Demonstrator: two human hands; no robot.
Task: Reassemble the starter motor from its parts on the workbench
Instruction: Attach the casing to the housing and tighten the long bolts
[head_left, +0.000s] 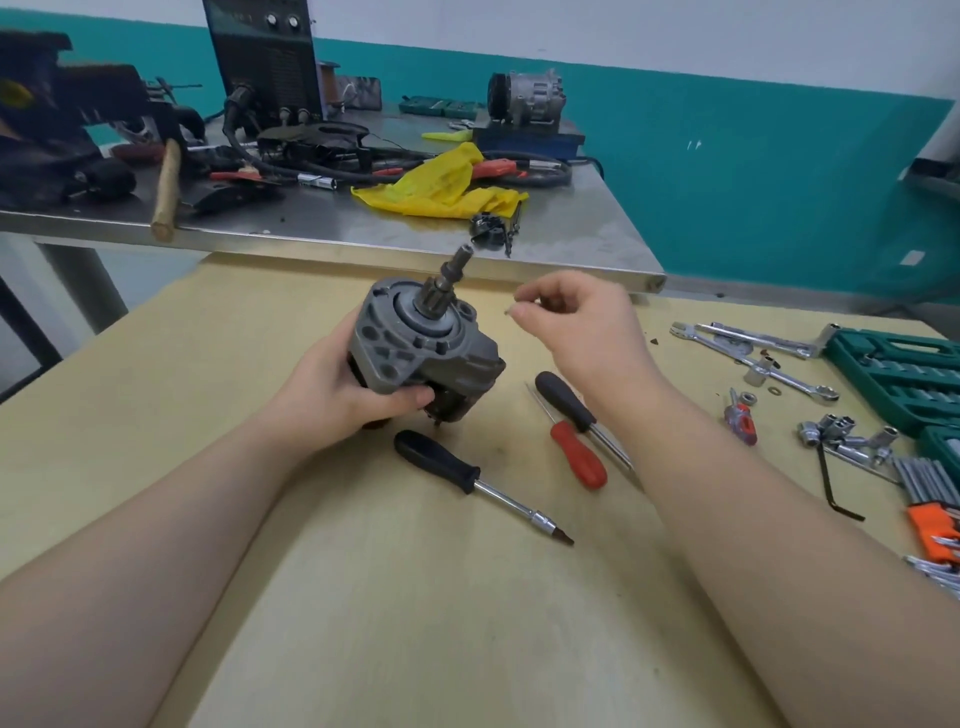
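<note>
A grey starter motor housing (415, 343) stands tilted above the wooden bench, its pinion shaft (451, 278) pointing up and away. My left hand (343, 384) grips the housing from the left and below, thumb under its front edge. My right hand (576, 322) hovers to the right of the shaft, with thumb and forefinger pinching a tiny part (508, 310) too small to identify. A black motor part (488, 228) lies on the steel table behind.
On the wooden bench (156, 415) lie a black bit driver (457, 470), a black-handled screwdriver (569, 402) and a red-handled one (579, 454). Wrenches (753, 353), sockets (841, 434), hex keys and a green tool case (904, 374) sit at right. The steel table holds a yellow bag (441, 187), cables, a hammer.
</note>
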